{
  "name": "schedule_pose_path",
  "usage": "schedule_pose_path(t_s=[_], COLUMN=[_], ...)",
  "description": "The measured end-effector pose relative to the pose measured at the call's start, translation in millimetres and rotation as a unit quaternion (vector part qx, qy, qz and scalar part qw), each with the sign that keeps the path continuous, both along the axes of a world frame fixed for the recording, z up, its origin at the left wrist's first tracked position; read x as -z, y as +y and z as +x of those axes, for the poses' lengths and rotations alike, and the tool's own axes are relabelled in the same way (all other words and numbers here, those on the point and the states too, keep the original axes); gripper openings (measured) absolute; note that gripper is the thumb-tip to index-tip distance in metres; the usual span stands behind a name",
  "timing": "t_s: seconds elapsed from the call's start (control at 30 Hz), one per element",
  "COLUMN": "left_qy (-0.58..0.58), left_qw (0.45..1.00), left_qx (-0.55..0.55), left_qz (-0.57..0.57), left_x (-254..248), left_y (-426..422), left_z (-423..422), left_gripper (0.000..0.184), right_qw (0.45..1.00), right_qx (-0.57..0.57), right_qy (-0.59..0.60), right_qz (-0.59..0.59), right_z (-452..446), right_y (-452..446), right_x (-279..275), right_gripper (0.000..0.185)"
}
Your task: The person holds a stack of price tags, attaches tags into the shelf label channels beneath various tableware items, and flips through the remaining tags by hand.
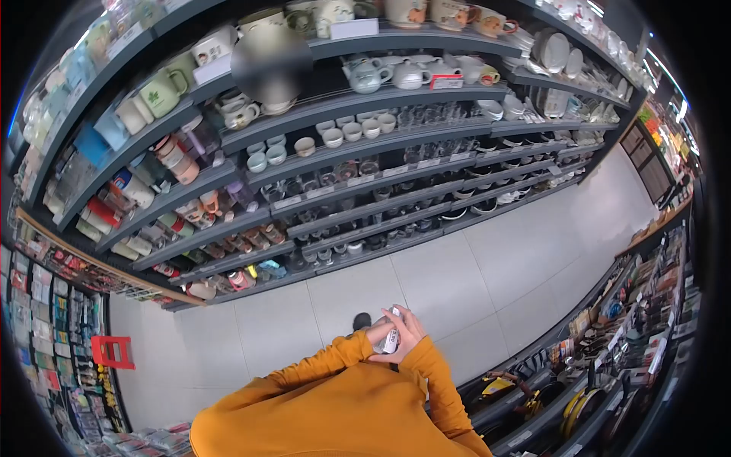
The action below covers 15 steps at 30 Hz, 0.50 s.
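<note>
Close in front of my body, both hands meet around a small stack of white price labels (391,340) with dark printed figures. My left hand (378,333) is closed around its left side. From the right, my right hand (411,332) grips the same labels, its fingers curled over the top. Parts of the labels are hidden behind the fingers. Orange sleeves (327,362) cover both arms.
Ahead stand long dark shelves (343,164) with teapots (367,75), cups (333,137), mugs (164,91) and glassware. Pans (582,411) and kitchen tools fill the right-hand shelves. A red step stool (113,352) stands at left on the tiled floor (274,327).
</note>
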<state>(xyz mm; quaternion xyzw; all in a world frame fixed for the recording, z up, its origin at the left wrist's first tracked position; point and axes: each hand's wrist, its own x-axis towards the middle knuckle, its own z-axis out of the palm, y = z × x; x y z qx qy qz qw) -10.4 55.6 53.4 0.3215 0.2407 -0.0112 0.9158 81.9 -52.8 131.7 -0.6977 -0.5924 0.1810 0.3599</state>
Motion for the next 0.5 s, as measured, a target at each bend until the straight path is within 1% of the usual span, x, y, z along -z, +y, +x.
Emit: schedule_pose_path(t_s=[0.07,0.17,0.27,0.37,0.5], left_qy=[0.004,-0.01,-0.016,-0.009,-0.009], left_qw=[1.0,0.997,0.995,0.996,0.995], left_qx=[0.012,0.074,0.09,0.086,0.079], left_qz=[0.0,0.025,0.032,0.038,0.058], left_x=[0,8,4,-6,-14], left_y=[-1,8,13,16,22], left_z=[19,59,99,146,212], left_gripper=[0.041,0.04,0.04,0.04,0.041], right_qw=[1.0,0.999,0.997,0.999,0.999], right_qx=[-0.002,0.028,0.075,0.044,0.026], right_qy=[0.004,0.016,0.034,-0.02,-0.026], right_qz=[0.013,0.01,-0.009,0.019,-0.014], right_z=[18,55,103,150,214], right_y=[1,0,0,6,14], right_x=[4,4,3,3,5], right_gripper=[0.092,0.091,0.091,0.092,0.093])
